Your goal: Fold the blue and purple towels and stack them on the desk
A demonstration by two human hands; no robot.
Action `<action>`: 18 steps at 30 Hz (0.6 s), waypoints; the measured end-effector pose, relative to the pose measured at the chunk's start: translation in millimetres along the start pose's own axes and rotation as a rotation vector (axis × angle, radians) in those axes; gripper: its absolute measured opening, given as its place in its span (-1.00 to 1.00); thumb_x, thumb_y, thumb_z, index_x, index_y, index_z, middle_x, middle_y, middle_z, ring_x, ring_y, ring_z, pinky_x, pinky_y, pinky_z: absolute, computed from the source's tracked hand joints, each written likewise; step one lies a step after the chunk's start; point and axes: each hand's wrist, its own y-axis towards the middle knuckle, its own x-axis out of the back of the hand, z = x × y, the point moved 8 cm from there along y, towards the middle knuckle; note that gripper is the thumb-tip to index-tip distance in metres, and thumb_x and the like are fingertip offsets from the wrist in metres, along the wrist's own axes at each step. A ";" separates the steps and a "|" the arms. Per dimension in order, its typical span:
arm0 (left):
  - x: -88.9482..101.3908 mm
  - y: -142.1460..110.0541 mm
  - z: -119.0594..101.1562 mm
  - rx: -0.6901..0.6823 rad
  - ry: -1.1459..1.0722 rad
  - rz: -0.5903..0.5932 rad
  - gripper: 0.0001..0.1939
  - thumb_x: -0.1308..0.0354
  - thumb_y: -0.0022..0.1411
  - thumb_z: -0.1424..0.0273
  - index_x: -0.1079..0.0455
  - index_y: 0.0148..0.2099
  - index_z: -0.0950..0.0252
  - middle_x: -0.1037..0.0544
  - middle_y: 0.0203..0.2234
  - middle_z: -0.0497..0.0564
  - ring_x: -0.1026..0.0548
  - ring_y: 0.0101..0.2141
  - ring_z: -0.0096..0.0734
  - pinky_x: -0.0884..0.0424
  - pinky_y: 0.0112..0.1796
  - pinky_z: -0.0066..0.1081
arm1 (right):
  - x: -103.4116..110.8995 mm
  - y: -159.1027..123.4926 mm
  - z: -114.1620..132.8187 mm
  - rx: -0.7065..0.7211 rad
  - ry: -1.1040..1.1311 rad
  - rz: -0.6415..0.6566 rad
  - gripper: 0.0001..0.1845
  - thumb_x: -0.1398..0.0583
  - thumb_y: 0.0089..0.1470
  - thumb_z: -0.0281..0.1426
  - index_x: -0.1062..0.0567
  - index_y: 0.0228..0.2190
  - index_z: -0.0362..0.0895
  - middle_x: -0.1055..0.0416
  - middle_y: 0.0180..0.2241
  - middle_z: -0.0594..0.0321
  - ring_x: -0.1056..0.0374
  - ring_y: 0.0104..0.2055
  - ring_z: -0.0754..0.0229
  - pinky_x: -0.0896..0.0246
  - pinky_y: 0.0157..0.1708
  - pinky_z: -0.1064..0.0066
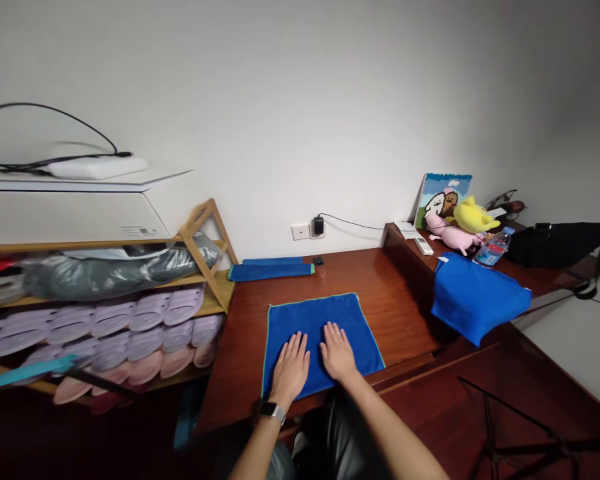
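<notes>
A blue microfibre towel point(313, 319) with a green edge lies spread flat on the wooden desk point(400, 313). My left hand point(290, 368) rests palm down on the towel's near left part, and my right hand point(338, 351) rests palm down beside it. Both hands hold nothing, and their fingers are spread. A watch sits on my left wrist. Behind the towel lies a folded blue towel point(271, 271), out of reach of neither hand's contact. A blue cloth bag point(480, 300) sits on the desk's right side.
A wooden shelf rack point(207, 247) with several lilac and pink slippers point(150, 333) stands to the left, beneath a white printer point(65, 213). Plush toys point(473, 215), a water bottle point(494, 247) and a black bag point(560, 243) sit at the far right.
</notes>
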 end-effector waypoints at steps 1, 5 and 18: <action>-2.9 4.4 -5.1 -0.010 -0.008 0.012 -0.41 0.25 0.54 0.27 -0.16 0.49 0.30 -0.25 0.45 0.12 -0.19 0.44 -0.19 -0.13 0.41 -0.05 | -6.6 3.0 13.4 0.024 0.014 0.013 -0.33 0.19 0.50 -0.19 -0.09 0.47 -0.20 0.05 0.50 0.11 0.19 0.56 0.08 0.28 0.50 0.14; -11.6 8.6 -6.7 -0.039 -0.024 0.017 -0.41 0.22 0.54 0.22 -0.15 0.50 0.22 -0.24 0.45 0.08 -0.19 0.44 -0.18 -0.13 0.41 -0.03 | -18.3 7.9 18.7 0.050 0.030 0.043 -0.33 0.19 0.50 -0.16 -0.06 0.48 -0.14 0.03 0.50 0.14 0.17 0.56 0.10 0.29 0.50 0.10; -13.2 15.6 56.8 0.131 0.027 -0.109 -0.38 0.19 0.51 0.15 -0.31 0.42 0.29 -0.34 0.41 0.19 -0.26 0.41 -0.04 -0.19 0.38 0.02 | 9.5 11.0 -107.1 -0.200 -0.087 0.002 -0.30 0.17 0.48 -0.14 -0.09 0.47 -0.20 0.06 0.50 0.09 0.16 0.55 0.01 0.27 0.50 0.06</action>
